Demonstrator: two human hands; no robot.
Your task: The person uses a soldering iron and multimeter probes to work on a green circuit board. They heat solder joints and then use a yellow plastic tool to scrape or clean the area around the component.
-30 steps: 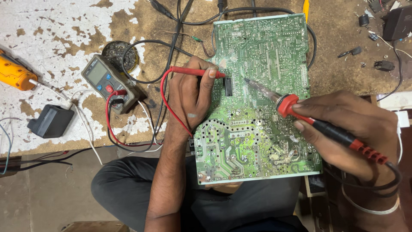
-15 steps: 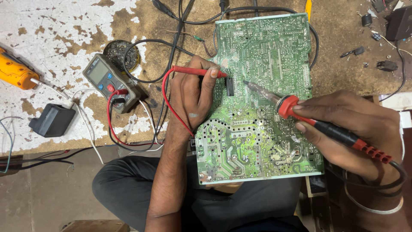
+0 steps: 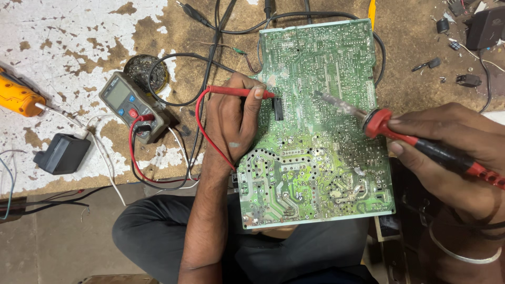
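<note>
A large green circuit board [image 3: 321,158] lies solder side up, partly on the worn table and partly over my lap. My left hand [image 3: 234,123] rests on the board's left edge and pinches a red multimeter probe [image 3: 236,91], its tip beside a small black chip [image 3: 278,109]. My right hand [image 3: 455,152] grips the red and black handle of a soldering iron [image 3: 386,126]. The iron's metal tip [image 3: 329,100] hovers over the upper middle of the board, right of the chip.
A grey multimeter [image 3: 134,105] with red and black leads sits left of the board. A round tin [image 3: 146,71], a yellow tool [image 3: 18,97] and a black adapter [image 3: 62,154] lie farther left. Cables and small parts [image 3: 468,80] crowd the top and right.
The soldering iron's tip has drawn back to the right, away from the black chip. My left hand and the red probe have stayed put.
</note>
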